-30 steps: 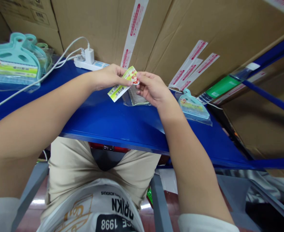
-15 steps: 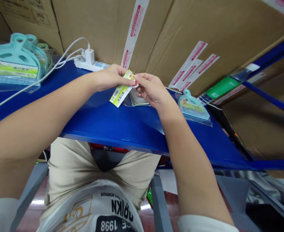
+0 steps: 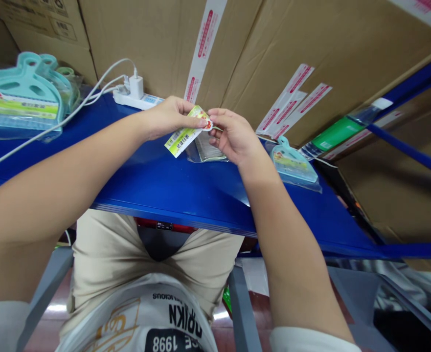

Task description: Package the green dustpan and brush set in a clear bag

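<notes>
My left hand [image 3: 169, 117] pinches a yellow, green and white printed label card [image 3: 182, 140] between thumb and fingers, above the blue table. The card slants, its lower end pointing toward me. At the card's red-patterned far end, my right hand [image 3: 233, 134] is closed, with fingertips against that edge. A thin pale-green strip shows between its fingers, seemingly part of the card. Beneath the hands lies a greyish item in clear plastic wrap [image 3: 210, 151], partly covered by the right hand.
Wrapped light-blue dustpans [image 3: 35, 80] lie at the left, and another dustpan set [image 3: 294, 164] at the right. A white power strip [image 3: 138, 100] with cables stands behind. A green-labelled bottle [image 3: 342, 132] leans at the right. Cardboard boxes [image 3: 145, 44] wall the back.
The label card has turned slightly flatter, its lower end rising a little. My right fingers have shifted slightly right, and a thin pale-green strip now shows between them.
</notes>
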A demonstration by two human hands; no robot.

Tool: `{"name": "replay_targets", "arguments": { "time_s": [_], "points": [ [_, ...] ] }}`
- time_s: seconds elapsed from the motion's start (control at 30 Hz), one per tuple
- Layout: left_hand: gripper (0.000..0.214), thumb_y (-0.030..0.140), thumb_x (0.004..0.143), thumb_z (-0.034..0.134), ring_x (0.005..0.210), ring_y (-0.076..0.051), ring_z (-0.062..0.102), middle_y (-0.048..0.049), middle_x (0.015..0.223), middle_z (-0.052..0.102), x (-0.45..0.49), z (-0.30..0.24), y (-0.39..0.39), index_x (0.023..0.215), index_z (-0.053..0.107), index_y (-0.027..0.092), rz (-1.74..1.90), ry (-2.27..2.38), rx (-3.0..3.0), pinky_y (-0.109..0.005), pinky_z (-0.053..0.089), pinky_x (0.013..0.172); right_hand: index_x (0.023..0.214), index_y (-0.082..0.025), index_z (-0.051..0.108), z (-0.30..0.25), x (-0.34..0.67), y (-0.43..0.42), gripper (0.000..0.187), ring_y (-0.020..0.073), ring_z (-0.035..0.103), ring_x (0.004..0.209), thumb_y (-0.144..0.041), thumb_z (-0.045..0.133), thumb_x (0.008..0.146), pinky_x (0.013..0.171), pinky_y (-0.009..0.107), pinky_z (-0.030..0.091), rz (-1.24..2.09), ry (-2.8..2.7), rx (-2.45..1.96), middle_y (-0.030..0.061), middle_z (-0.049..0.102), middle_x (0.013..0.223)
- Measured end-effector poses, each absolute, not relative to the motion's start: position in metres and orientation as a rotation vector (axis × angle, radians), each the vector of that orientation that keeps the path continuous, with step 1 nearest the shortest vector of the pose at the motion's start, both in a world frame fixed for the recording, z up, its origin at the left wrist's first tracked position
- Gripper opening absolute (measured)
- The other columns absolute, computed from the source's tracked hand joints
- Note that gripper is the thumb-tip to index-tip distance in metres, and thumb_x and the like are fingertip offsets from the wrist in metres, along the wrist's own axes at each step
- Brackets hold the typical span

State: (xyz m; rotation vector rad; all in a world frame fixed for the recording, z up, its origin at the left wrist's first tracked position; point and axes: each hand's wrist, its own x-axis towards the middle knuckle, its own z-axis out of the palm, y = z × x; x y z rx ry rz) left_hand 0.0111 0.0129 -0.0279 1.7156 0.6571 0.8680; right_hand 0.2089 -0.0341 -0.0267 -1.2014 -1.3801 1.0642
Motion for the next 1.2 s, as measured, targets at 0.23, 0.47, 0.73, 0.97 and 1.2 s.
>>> {"name": "replay_targets", "arguments": {
  "time_s": [0.23, 0.47, 0.73, 0.97, 1.2],
  "points": [
    [0.018, 0.029, 0.081, 0.093, 0.121, -0.033, 0.079, -0.0011, 0.099, 0.084, 0.011, -0.025, 0.010, 0.095, 0.086, 0.021, 0.891, 0.643, 1.679, -0.045, 0.062, 0.101, 0.106, -0.026, 0.066, -0.032, 0.211, -0.028, 0.020, 0.0141, 0.065, 0.080, -0.032, 0.078, 0.091, 0.067, 0.026, 0.057, 1.049, -1.232, -1.196, -0.0007, 0.069, 0.093],
    [0.021, 0.038, 0.098, 0.085, 0.104, -0.028, 0.076, -0.0056, 0.093, 0.084, 0.017, -0.027, 0.012, 0.086, 0.082, 0.021, 0.964, 0.668, 1.555, -0.050, 0.056, 0.109, 0.097, -0.027, 0.068, -0.035, 0.211, -0.028, 0.018, 0.0170, 0.068, 0.084, -0.033, 0.080, 0.086, 0.070, 0.031, 0.061, 1.041, -1.197, -1.126, -0.0012, 0.070, 0.089],
    [0.020, 0.013, 0.091, 0.086, 0.087, -0.023, 0.068, 0.0026, 0.076, 0.077, 0.025, -0.020, 0.002, 0.099, 0.077, 0.029, 1.112, 0.674, 1.431, -0.054, 0.050, 0.109, 0.095, -0.027, 0.066, -0.039, 0.209, -0.025, 0.021, 0.0171, 0.072, 0.087, -0.040, 0.082, 0.090, 0.075, 0.035, 0.064, 1.011, -1.257, -1.076, -0.0019, 0.069, 0.089],
    [0.018, 0.003, 0.083, 0.085, 0.091, -0.024, 0.076, -0.0020, 0.085, 0.084, 0.027, -0.023, 0.004, 0.085, 0.081, 0.021, 1.135, 0.651, 1.510, -0.054, 0.056, 0.109, 0.094, -0.027, 0.068, -0.039, 0.215, -0.023, 0.028, 0.0179, 0.074, 0.089, -0.048, 0.086, 0.089, 0.077, 0.035, 0.066, 0.959, -1.320, -1.074, -0.0017, 0.073, 0.090],
    [0.020, 0.002, 0.080, 0.088, 0.108, -0.032, 0.083, -0.0034, 0.083, 0.081, 0.027, -0.020, 0.001, 0.086, 0.078, 0.018, 1.202, 0.689, 1.526, -0.050, 0.060, 0.108, 0.108, -0.028, 0.075, -0.041, 0.220, -0.024, 0.036, 0.0221, 0.077, 0.103, -0.052, 0.090, 0.085, 0.083, 0.037, 0.070, 0.816, -1.483, -1.026, -0.0003, 0.079, 0.098]
  ]
}}
